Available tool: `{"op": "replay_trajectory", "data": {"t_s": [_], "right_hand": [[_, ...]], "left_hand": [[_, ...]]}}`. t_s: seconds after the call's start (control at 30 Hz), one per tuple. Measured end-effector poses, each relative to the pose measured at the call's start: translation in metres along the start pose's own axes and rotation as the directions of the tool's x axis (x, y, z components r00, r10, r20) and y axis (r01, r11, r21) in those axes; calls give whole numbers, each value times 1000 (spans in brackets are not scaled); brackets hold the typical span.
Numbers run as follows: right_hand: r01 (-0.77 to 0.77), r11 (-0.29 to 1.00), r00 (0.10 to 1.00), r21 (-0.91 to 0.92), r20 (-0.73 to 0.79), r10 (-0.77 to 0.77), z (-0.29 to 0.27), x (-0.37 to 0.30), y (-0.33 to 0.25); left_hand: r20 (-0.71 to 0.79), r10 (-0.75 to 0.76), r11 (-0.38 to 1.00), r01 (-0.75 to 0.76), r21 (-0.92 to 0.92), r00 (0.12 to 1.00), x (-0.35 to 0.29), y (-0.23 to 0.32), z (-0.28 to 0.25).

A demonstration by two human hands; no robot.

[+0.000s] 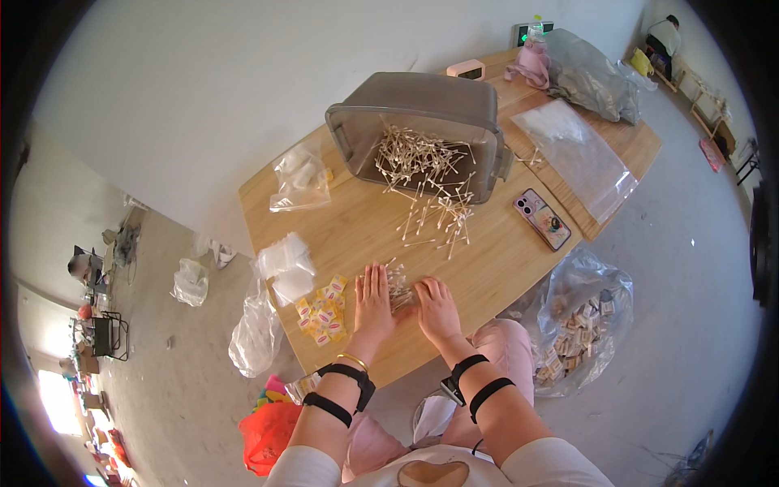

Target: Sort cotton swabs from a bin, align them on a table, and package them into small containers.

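Fingers (372, 282) unclenched, left hand (372, 302) and right hand (436, 308) flank cotton swabs (398, 286); a tipped grey bin (430, 96) holds more.

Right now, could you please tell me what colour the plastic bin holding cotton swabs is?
The bin is grey, best seen in the head view.

It's bright in here; the window (61, 402) far left glares white, the worktop (495, 268) is evenly lit, and edges curve into blackness.

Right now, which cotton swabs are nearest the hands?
The small bundle between the left hand and right hand; other swabs lie inside or near the grey bin.
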State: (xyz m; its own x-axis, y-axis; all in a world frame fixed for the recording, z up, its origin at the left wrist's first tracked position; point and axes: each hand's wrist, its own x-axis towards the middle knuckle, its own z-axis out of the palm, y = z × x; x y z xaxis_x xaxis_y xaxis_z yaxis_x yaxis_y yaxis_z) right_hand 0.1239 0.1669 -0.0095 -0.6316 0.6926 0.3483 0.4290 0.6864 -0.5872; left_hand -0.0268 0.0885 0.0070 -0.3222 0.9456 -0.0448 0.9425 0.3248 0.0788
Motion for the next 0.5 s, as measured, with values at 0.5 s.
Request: {"op": "replay_trajectory", "data": {"t_s": [0.5], "right_hand": [[-6, 1000, 1000, 28, -13, 6, -1, 0, 0]], "left_hand": [[-66, -38, 976, 23, -218, 997, -9, 2, -7]]}}
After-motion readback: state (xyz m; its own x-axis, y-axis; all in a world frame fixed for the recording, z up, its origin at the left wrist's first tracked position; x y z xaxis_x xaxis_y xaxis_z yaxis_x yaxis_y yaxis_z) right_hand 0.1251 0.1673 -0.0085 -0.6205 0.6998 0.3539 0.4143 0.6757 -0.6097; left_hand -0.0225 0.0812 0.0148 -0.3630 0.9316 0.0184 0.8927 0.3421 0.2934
